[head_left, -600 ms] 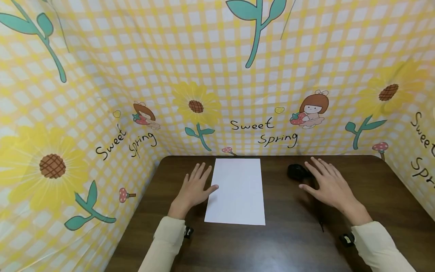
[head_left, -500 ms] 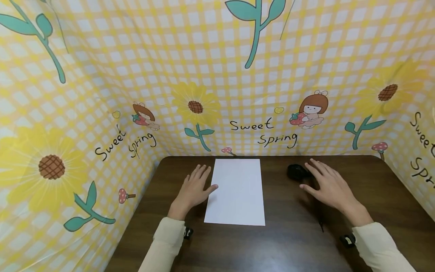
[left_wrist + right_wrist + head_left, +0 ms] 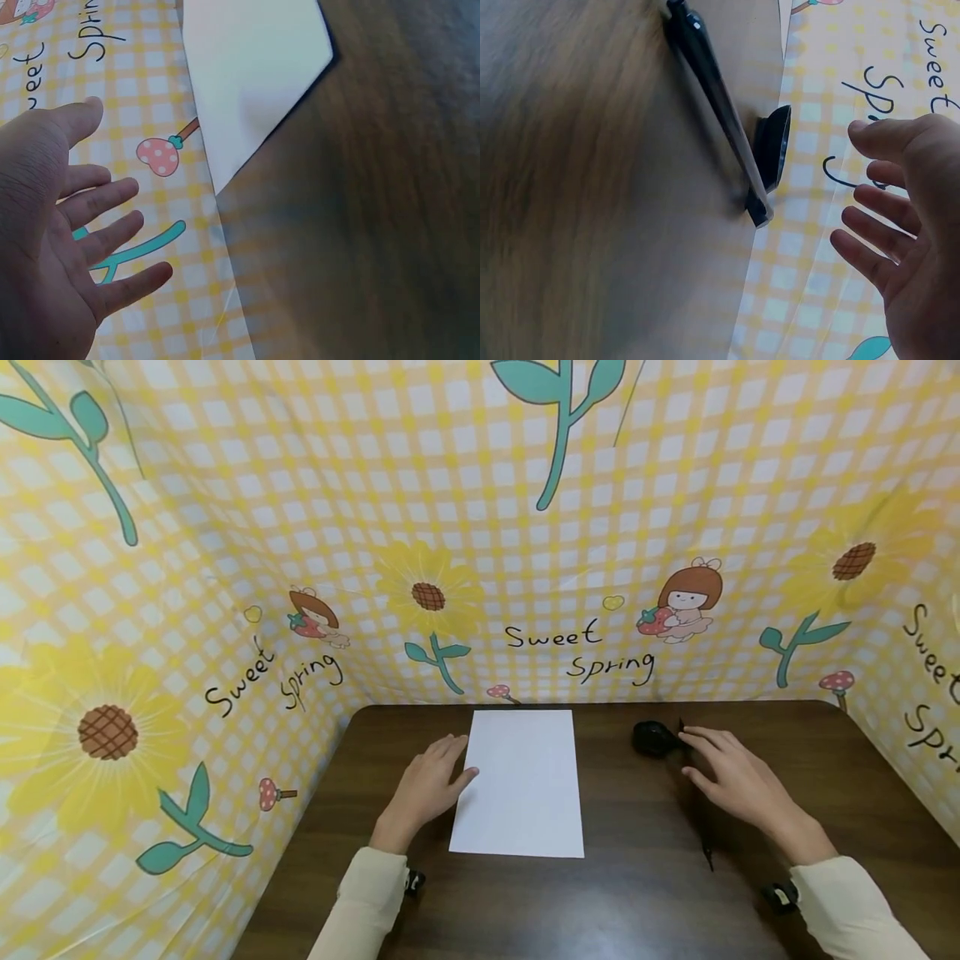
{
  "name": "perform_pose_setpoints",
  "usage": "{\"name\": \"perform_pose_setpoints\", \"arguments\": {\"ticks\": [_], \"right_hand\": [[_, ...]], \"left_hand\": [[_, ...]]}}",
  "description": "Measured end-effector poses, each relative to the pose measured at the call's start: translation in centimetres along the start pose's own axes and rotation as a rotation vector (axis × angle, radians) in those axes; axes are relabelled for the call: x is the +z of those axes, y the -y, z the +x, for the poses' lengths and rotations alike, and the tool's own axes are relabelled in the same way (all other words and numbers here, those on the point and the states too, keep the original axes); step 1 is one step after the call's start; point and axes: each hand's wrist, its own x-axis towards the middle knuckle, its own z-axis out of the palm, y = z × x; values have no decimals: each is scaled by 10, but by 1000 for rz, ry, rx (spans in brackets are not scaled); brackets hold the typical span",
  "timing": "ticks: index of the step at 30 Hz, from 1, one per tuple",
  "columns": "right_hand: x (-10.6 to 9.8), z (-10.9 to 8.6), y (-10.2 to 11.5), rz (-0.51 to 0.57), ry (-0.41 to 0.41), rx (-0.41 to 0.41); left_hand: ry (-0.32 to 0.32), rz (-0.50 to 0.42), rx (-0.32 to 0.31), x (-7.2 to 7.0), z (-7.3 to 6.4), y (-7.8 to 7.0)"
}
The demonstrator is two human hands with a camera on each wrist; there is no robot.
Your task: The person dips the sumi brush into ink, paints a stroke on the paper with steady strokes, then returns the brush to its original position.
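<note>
A white sheet of paper (image 3: 521, 785) lies on the dark wooden table. My left hand (image 3: 426, 785) hovers at its left edge, thumb over the paper's side, holding nothing. The left wrist view shows that hand (image 3: 82, 225) with its fingers apart and slightly bent. On the right, my right hand (image 3: 742, 781) hangs above a slim, dark, pen-like stick (image 3: 720, 105) and partly hides it in the head view. A black, dish-like object (image 3: 774, 150) stands behind the stick's far end. Nothing is between the right hand's loosely bent fingers (image 3: 866, 259).
The table (image 3: 517, 910) meets a yellow checked cloth (image 3: 450, 468) that hangs at the back and both sides. Both forearms wear pale sleeves (image 3: 367, 893), with a black device (image 3: 780, 897) at each wrist.
My right hand has shifted right and a little toward me, its fingers bending more. The left hand's fingers have drawn back slightly. Paper and black object stay put.
</note>
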Motion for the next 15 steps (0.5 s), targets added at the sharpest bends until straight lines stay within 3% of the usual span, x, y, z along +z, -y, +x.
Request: {"name": "perform_pose_setpoints", "arguments": {"ticks": [9,15], "right_hand": [[0,-6,-5,-37,-49,-72],[1,-13,-8,-37,-36,-104]], "left_hand": [[38,34,76,5,-7,3],[138,4,74,12,-12,4]]}}
